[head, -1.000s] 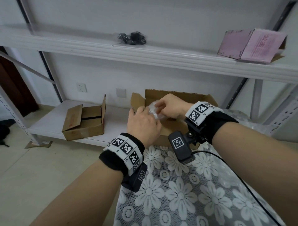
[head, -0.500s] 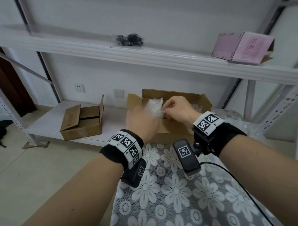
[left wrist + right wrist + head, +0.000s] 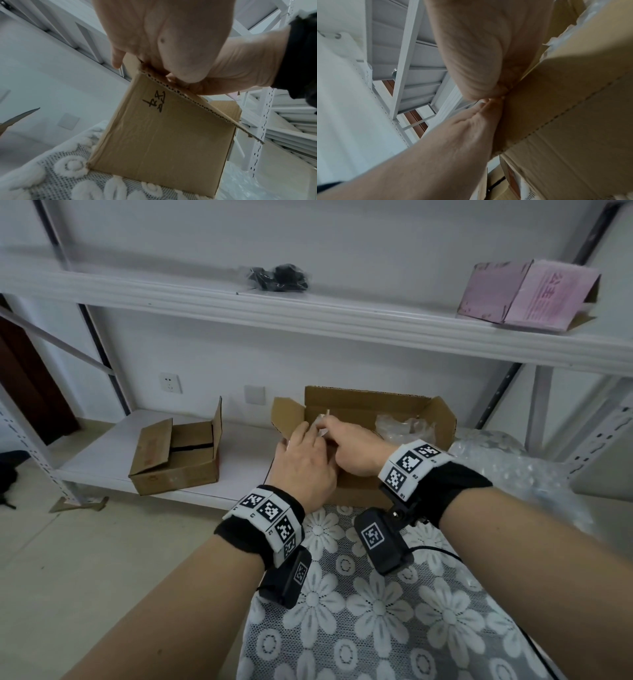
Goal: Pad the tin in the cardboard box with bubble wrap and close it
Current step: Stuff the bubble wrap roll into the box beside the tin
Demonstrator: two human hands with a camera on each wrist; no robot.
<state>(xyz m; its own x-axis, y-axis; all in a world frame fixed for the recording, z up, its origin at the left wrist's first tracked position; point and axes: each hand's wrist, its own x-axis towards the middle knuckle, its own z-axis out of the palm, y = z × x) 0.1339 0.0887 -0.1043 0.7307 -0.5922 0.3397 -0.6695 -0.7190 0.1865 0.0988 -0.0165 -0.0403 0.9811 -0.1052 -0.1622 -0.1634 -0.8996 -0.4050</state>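
Cardboard box (image 3: 378, 412) sits open under both hands; the tin is hidden. Left hand (image 3: 305, 463) and right hand (image 3: 352, 450) pinch bubble wrap (image 3: 322, 424). Tuck it down gently, filling gaps beside them.

This looks like a storeroom or packing room. White metal shelving (image 3: 308, 313) with slotted uprights runs along a plain white wall across the frame. An open cardboard carton (image 3: 178, 453) sits on the low shelf at centre left, and a pink box (image 3: 527, 292) on the upper shelf at top right. A heap of bubble wrap (image 3: 513, 470) lies at right. The floor (image 3: 85, 549) is bare pale tile at lower left.
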